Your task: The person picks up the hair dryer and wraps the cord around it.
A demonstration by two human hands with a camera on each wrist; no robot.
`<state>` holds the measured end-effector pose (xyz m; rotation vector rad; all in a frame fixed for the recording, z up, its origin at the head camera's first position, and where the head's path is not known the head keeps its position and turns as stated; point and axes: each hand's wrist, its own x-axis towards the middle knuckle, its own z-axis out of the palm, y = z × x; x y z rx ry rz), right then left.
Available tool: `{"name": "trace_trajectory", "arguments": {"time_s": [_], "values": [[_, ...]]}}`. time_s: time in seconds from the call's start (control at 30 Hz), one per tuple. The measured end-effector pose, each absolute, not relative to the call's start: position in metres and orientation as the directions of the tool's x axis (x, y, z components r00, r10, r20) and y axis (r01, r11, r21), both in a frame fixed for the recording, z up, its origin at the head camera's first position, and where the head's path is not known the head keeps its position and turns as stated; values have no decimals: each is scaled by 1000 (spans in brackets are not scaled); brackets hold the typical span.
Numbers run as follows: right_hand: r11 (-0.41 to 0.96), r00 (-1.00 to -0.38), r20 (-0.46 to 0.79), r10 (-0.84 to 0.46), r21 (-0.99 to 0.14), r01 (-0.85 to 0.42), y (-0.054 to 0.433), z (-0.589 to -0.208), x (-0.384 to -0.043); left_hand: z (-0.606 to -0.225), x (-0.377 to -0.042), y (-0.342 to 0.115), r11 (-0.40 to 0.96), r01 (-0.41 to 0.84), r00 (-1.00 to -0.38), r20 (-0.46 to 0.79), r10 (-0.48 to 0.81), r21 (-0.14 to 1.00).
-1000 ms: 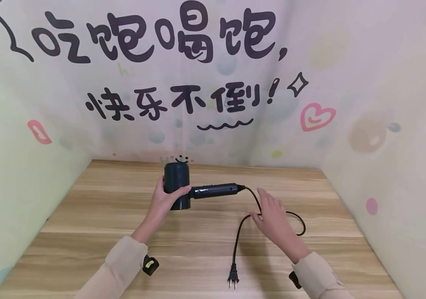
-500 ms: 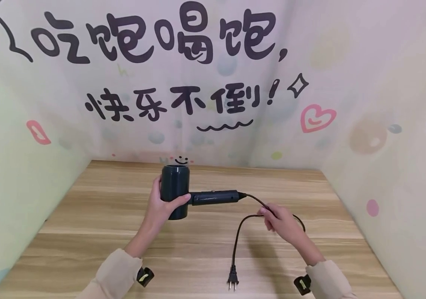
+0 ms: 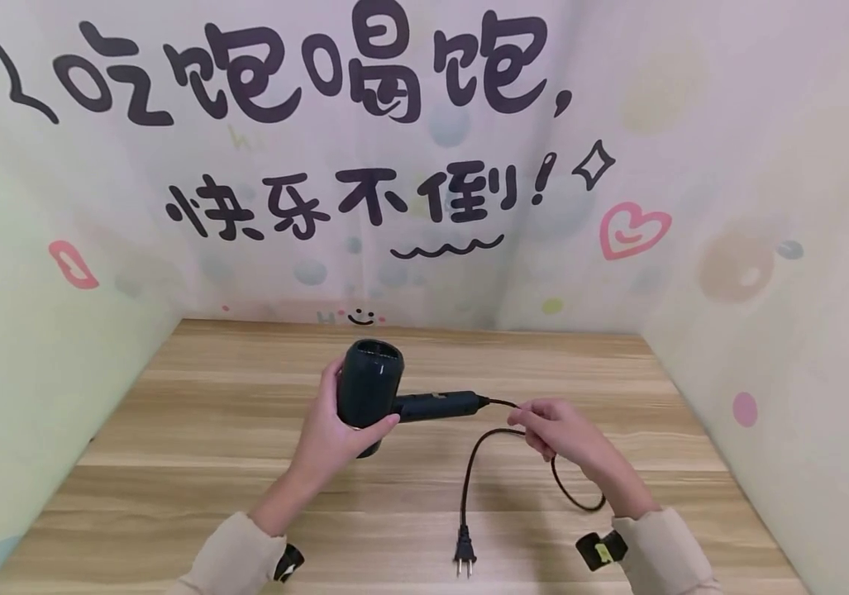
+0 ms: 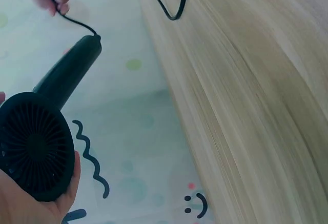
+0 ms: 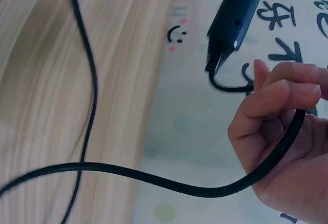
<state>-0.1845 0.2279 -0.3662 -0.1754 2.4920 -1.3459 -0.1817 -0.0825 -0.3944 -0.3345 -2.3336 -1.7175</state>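
Observation:
A dark hair dryer [image 3: 370, 384] is held over the table in the head view, its handle pointing right. My left hand [image 3: 338, 430] grips the barrel, thumb across the front. The left wrist view shows the finned round end [image 4: 37, 147] of the barrel against the palm. Close to where the cord leaves the handle, my right hand [image 3: 561, 434] pinches the black power cord [image 5: 179, 185] between thumb and curled fingers. From that hand the cord loops down and crosses itself. The two-pin plug [image 3: 465, 549] lies toward the table's front.
The wood-grain table [image 3: 245, 512] meets a printed wall cloth [image 3: 424, 281] at the back, and pale walls flank both sides. Black wrist devices [image 3: 601, 551] sit by the sleeves.
My right hand came from open above the cord to pinching it near the handle. My left hand lowered the hair dryer, shifted it slightly right and tilted its barrel, showing the upper opening.

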Motion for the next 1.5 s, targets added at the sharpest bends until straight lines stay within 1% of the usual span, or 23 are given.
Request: {"name": "trace_trajectory", "arguments": {"time_s": [0.1, 0.2, 0.3, 0.37, 0.6, 0.7, 0.8, 0.9, 1.0, 1.07, 1.23, 1.3, 1.33, 1.4, 1.5], "values": [[544, -930, -215, -298, -839, 20, 218, -360, -181, -394, -179, -77, 348, 326, -942, 335, 37, 879], [589, -933, -179, -313, -807, -43, 205, -356, -177, -394, -177, -72, 388, 339, -934, 357, 29, 857], [642, -940, -135, -312, -760, -105, 191, -352, -173, -395, -175, -67, 398, 358, -926, 375, 37, 845], [652, -940, -118, -319, -748, -128, 181, -349, -171, -395, -173, -63, 395, 376, -920, 389, 51, 838], [579, -901, -105, -420, -795, -178, 158, -343, -163, -394, -169, -55, 390, 371, -920, 389, 36, 843], [578, -894, -99, -437, -793, -195, 150, -341, -158, -392, -167, -54, 376, 360, -925, 381, 21, 854], [629, -910, -39, -412, -735, -253, 143, -340, -154, -390, -166, -53, 364, 349, -929, 369, 13, 864], [693, -927, 76, -369, -642, -328, 136, -342, -151, -387, -165, -51, 360, 340, -931, 366, -3, 869], [738, -923, 181, -339, -557, -380, 130, -343, -148, -386, -164, -49, 342, 335, -932, 363, -18, 878], [746, -923, 188, -335, -545, -382, 127, -344, -146, -385, -164, -49, 299, 326, -937, 349, -25, 897], [736, -916, 74, -394, -572, -363, 125, -339, -139, -384, -163, -51, 186, 288, -953, 301, -43, 939], [730, -898, 82, -433, -552, -403, 125, -337, -136, -384, -162, -51, 165, 278, -956, 290, -49, 946], [732, -890, 105, -443, -531, -427, 125, -336, -135, -383, -162, -51, 154, 275, -957, 285, -52, 949], [737, -872, 189, -452, -472, -485, 123, -336, -134, -382, -160, -51, 136, 264, -960, 274, -56, 955], [761, -843, 325, -429, -373, -531, 119, -340, -133, -380, -158, -49, 109, 233, -969, 241, -60, 966]]}}
